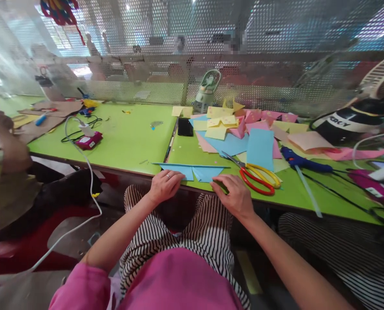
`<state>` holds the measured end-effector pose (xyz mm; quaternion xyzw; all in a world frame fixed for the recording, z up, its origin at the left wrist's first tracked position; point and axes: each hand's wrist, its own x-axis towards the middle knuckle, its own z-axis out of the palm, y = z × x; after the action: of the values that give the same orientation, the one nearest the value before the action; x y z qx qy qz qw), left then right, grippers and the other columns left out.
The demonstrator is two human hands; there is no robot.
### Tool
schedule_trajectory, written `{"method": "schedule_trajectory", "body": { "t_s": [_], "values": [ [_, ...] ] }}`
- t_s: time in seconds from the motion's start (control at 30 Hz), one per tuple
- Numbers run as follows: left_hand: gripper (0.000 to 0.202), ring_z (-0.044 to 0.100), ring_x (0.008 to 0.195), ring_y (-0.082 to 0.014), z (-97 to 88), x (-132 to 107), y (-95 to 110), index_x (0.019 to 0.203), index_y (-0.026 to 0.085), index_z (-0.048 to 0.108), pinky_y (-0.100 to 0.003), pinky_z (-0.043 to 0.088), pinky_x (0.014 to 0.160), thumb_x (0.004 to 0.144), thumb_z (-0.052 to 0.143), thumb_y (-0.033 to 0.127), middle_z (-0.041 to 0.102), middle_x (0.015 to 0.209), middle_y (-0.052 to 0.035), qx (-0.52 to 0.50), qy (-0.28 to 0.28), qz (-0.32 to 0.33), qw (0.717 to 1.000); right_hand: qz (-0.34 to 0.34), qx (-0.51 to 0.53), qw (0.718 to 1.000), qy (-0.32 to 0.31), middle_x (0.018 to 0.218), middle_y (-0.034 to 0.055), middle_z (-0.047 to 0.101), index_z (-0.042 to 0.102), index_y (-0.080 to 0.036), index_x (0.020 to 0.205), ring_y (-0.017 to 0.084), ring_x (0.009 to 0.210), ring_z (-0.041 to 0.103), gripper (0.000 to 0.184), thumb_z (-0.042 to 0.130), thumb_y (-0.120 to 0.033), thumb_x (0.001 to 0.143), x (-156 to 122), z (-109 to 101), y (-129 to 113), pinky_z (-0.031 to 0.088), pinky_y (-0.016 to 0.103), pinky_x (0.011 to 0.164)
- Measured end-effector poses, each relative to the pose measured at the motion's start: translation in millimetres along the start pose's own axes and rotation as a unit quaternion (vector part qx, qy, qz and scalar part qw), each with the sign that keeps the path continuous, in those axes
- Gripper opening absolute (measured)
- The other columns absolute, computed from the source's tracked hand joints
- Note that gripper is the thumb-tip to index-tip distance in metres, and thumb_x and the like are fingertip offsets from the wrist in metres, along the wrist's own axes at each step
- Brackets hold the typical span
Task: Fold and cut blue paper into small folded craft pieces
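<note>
A folded piece of light blue paper (208,173) with a notch in its lower middle lies along the front edge of the green table. My left hand (166,186), with a ring on one finger, is closed on the paper's left part, fingers together and covering its lower left corner. At the paper's lower right edge is my right hand (233,193), its thumb and forefinger curved together in a pinch there. Their exact contact is hard to make out. Scissors (256,178) with red and yellow handles lie just right of the paper, blades pointing up and left.
Behind the scissors are a blue sheet (259,148), several cut yellow and pink papers (222,122) and a black phone-like object (185,127). A blue glue gun (305,160) with a glue stick lies right. Left are a corded magenta power strip (89,140) and another person's arm (4,137).
</note>
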<state>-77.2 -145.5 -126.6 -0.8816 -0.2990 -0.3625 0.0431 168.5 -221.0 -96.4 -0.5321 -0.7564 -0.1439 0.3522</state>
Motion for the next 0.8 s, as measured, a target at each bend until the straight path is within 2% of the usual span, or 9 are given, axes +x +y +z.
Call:
{"method": "schedule_trajectory", "body": {
  "t_s": [0.8],
  "values": [
    [0.022,0.065,0.079,-0.0154,1.5,1.4,-2.4,0.104,0.018,0.063,-0.028,0.049,0.075,0.096,0.043,0.018,0.073,0.094,-0.006,0.011,0.098,0.068,0.993,-0.013,-0.014,1.0,0.022,0.088,0.0074,0.072,0.066,-0.019,0.092,0.023,0.085,0.064,0.021,0.055,-0.037,0.093,-0.5,4.2,0.0,0.047,0.035,0.078]
  ]
}}
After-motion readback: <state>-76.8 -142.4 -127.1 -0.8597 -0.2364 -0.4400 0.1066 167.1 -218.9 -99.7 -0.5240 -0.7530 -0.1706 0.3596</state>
